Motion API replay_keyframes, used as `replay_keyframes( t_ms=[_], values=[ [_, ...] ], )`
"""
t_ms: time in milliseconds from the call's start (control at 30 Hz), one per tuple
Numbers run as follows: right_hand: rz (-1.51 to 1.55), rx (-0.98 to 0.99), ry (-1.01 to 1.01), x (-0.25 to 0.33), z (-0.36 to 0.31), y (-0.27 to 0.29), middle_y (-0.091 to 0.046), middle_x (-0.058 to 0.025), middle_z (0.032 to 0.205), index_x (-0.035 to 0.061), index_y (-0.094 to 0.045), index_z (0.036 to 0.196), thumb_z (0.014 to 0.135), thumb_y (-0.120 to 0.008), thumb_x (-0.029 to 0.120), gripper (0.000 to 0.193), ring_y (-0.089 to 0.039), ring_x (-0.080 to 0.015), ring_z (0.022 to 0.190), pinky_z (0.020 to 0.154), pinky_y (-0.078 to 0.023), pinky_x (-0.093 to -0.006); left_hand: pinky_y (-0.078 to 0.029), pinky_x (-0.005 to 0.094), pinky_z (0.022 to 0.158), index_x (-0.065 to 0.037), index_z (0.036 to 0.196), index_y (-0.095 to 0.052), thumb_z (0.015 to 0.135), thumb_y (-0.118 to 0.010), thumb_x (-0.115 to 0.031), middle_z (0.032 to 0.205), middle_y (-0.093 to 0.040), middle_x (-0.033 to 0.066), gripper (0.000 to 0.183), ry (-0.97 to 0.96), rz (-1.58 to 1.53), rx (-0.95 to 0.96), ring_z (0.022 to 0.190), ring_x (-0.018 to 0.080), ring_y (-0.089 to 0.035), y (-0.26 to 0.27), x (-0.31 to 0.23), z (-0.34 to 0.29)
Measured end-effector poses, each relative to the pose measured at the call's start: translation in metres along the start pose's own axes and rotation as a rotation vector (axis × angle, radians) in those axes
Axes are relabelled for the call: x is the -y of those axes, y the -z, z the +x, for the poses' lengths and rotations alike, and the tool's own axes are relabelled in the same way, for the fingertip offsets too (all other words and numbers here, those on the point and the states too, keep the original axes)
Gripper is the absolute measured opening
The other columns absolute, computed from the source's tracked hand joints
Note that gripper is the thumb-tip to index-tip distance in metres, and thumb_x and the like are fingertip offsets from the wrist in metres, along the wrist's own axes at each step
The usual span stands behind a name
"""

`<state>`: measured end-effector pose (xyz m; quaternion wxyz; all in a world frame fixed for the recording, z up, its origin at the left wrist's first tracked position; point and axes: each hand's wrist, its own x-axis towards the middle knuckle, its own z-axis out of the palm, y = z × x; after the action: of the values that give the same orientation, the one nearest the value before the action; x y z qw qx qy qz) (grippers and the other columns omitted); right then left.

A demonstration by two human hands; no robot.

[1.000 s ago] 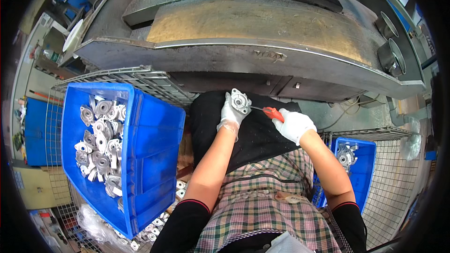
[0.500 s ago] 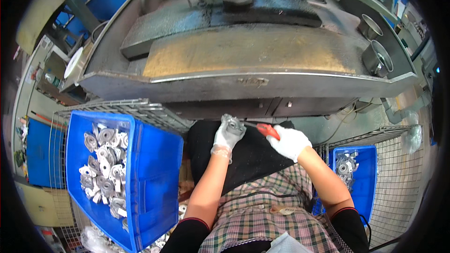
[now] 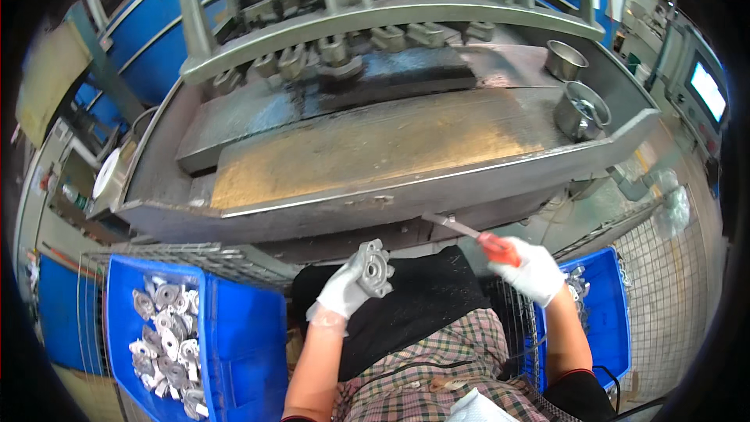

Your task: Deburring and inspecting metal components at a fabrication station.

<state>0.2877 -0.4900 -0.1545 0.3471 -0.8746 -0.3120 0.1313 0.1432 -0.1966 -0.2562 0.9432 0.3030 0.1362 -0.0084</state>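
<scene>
My left hand (image 3: 344,289), in a white glove, grips a grey cast-metal part (image 3: 374,270) with a round bore and lobed edges, held up above my lap. My right hand (image 3: 534,272), gloved in white too, is wrapped round the red handle of a flat-bladed hand tool (image 3: 498,249). Its narrow metal blade points up and left toward the machine's front wall and is apart from the part. To the left, a large blue bin (image 3: 244,336) contains many similar metal castings (image 3: 166,341). A smaller blue bin (image 3: 612,297) with castings stands beyond my right forearm.
Ahead is a metal machine trough (image 3: 375,191) with a raised front lip. Two metal cups (image 3: 580,113) (image 3: 566,61) stand at its right end. Wire mesh cages (image 3: 664,289) surround the bins. A lit screen (image 3: 707,91) is at far right.
My view has tilted up and shifted right. My hands have moved apart; the tool's blade has swung away from the casting, which now faces right with its bore visible.
</scene>
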Motion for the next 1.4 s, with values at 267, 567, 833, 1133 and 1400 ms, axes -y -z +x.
replay_keyframes(
  t_ms=[267,567,833,1133,1400],
  values=[
    [0.379,-0.982,-0.119,-0.091,-0.003,0.118,-0.063,0.0000,0.109,0.0019,-0.056,0.124,0.083,-0.067,0.007,0.042,-0.058,-0.0090,0.093,0.082,-0.047,-0.0266,-0.044,0.0277,0.091,0.000,0.136,-0.044,0.086,-0.065,-0.016,0.123,-0.055,0.0089,0.056,-0.601,1.112,-0.259,0.106,0.0172,-0.055,-0.103,-0.112,0.003],
    [-0.733,-1.337,-0.256,-0.168,-0.006,0.156,-0.065,-0.0164,0.098,0.0045,-0.063,0.108,0.076,-0.070,0.022,0.037,-0.062,-0.0331,0.092,0.085,-0.048,-0.0412,-0.043,0.0415,0.098,-0.008,0.125,-0.058,0.078,-0.070,-0.026,0.128,-0.056,0.0191,0.052,-0.696,2.077,-0.388,0.116,0.0376,-0.053,-0.070,-0.162,0.083],
    [-0.536,-0.864,-0.030,-0.122,0.111,0.181,-0.064,-0.0159,0.094,0.0154,-0.058,0.123,0.079,-0.068,0.028,0.047,-0.061,-0.0339,0.093,0.082,-0.048,-0.0428,-0.043,0.0392,0.098,-0.006,0.121,-0.061,0.078,-0.070,-0.023,0.124,-0.059,0.0187,0.047,-0.700,1.993,-0.377,0.114,0.0356,-0.055,-0.072,-0.162,0.085],
    [-0.387,-1.020,-0.265,-0.128,0.133,0.213,-0.066,-0.0143,0.101,0.0105,-0.065,0.101,0.088,-0.054,0.030,0.025,-0.062,-0.0345,0.096,0.083,-0.048,-0.0409,-0.042,0.0393,0.099,-0.005,0.120,-0.062,0.079,-0.069,-0.025,0.124,-0.059,0.0179,0.047,-0.648,1.949,-0.435,0.116,0.0349,-0.054,-0.082,-0.160,0.080],
    [-0.108,-1.163,0.037,-0.114,0.123,0.208,-0.068,-0.0117,0.096,0.0079,-0.064,0.108,0.091,-0.058,0.024,0.024,-0.066,-0.0244,0.087,0.078,-0.050,-0.0317,-0.042,0.0402,0.100,-0.008,0.122,-0.061,0.080,-0.067,-0.028,0.126,-0.058,0.0153,0.046,-0.695,2.052,-0.492,0.117,0.0333,-0.053,-0.072,-0.158,0.082]
  ],
)
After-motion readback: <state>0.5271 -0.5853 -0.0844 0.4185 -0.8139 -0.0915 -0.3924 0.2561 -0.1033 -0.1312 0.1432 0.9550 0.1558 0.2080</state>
